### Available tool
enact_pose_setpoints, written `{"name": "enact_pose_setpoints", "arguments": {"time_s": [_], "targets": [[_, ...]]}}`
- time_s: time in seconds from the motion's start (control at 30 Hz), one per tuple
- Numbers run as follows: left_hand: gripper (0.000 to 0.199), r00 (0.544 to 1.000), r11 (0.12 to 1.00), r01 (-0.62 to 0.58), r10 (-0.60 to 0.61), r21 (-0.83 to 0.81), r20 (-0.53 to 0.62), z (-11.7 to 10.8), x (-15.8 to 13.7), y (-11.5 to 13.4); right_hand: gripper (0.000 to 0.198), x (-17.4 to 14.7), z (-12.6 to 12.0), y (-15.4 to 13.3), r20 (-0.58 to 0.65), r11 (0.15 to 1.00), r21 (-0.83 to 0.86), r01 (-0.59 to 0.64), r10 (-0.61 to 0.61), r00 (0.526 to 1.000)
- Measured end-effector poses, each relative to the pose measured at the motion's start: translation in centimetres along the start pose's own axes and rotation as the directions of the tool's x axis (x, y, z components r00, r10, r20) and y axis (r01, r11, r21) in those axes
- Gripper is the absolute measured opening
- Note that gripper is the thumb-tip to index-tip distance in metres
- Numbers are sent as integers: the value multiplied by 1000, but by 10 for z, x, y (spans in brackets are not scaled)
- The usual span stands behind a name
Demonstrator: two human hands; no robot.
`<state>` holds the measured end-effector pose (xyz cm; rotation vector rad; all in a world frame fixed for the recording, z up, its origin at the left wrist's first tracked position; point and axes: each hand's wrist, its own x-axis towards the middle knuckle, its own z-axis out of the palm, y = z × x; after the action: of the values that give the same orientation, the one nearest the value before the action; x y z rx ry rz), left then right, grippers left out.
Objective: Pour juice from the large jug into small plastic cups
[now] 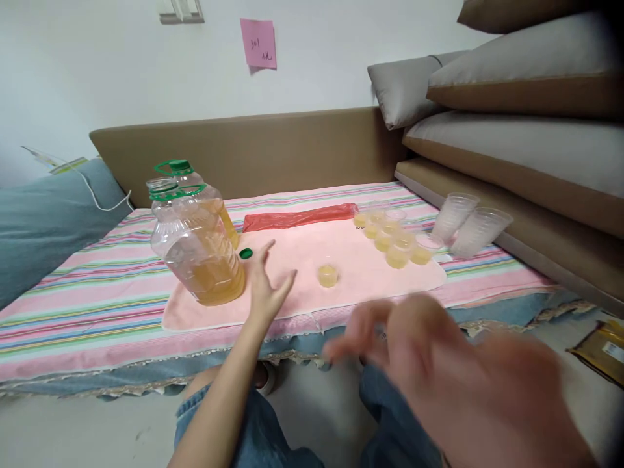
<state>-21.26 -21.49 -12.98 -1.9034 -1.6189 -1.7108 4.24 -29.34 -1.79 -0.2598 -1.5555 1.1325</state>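
Observation:
My left hand (270, 286) reaches over the pink mat (292, 305) with thumb and fingers spread and nothing in it. Just left of it stands an uncapped clear plastic jug (209, 273), partly filled with yellow liquid. A second jug (227, 224) with a green cap is partly hidden behind. Flat on the mat lies a loose green cap (246, 253). To the right of my left hand, apart from it, a small clear cup (327, 276) holds yellow liquid. Close to the camera, my right hand (429, 351) is smeared by motion; whether it holds anything cannot be made out.
Several cups of yellow liquid (390, 240) are grouped at the mat's right. Beside them, two stacks of clear cups (481, 233) lean over. A red plastic bag (299, 218) lies along the back. Stacked cushions (517, 149) rise at right; a package (602, 351) is on the floor.

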Motion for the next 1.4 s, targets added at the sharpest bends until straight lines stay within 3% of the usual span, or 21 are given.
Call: {"name": "enact_pose_setpoints", "arguments": {"time_s": [0.03, 0.1, 0.13, 0.2, 0.3, 0.37, 0.6, 0.83, 0.97, 1.23, 1.4], "targets": [[63, 997, 996, 62, -59, -62, 55, 12, -3, 1, 22, 15, -14, 17, -1, 997, 52, 50, -50, 999], [73, 967, 965, 223, -200, -139, 158, 34, -10, 2, 33, 44, -40, 58, -36, 992, 123, 39, -34, 999], [79, 941, 942, 297, -261, -157, 214, 44, -13, 2, 36, 55, -51, 81, -93, 999, 51, 6, -2, 996], [91, 884, 897, 411, -348, -162, 311, 59, -18, 1, 49, 70, -70, 128, -201, 966, -194, -172, 132, 971], [97, 824, 862, 490, -408, -131, 393, 72, -22, 1, 52, 67, -89, 183, -250, 895, -310, -321, 249, 936], [95, 807, 853, 510, -431, -108, 405, 79, -23, 0, 47, 56, -94, 202, -219, 854, -352, -384, 324, 920], [74, 812, 844, 531, -480, -78, 332, 93, -21, -7, 25, 36, -90, 203, -42, 736, -501, -455, 504, 863], [74, 734, 710, 669, -585, -221, 344, 109, 10, -12, 16, 35, -88, 205, 19, 602, -631, -490, 643, 766], [69, 698, 673, 707, -618, -217, 361, 139, 48, -21, 21, 35, -84, 204, 10, 562, -662, -497, 669, 743], [76, 736, 733, 663, -603, -150, 308, 215, 123, -60, 26, 42, -78, 200, -20, 542, -660, -520, 680, 733], [79, 745, 752, 653, -615, -94, 259, 248, 151, -77, 31, 43, -79, 197, -44, 548, -628, -552, 684, 729]]}}
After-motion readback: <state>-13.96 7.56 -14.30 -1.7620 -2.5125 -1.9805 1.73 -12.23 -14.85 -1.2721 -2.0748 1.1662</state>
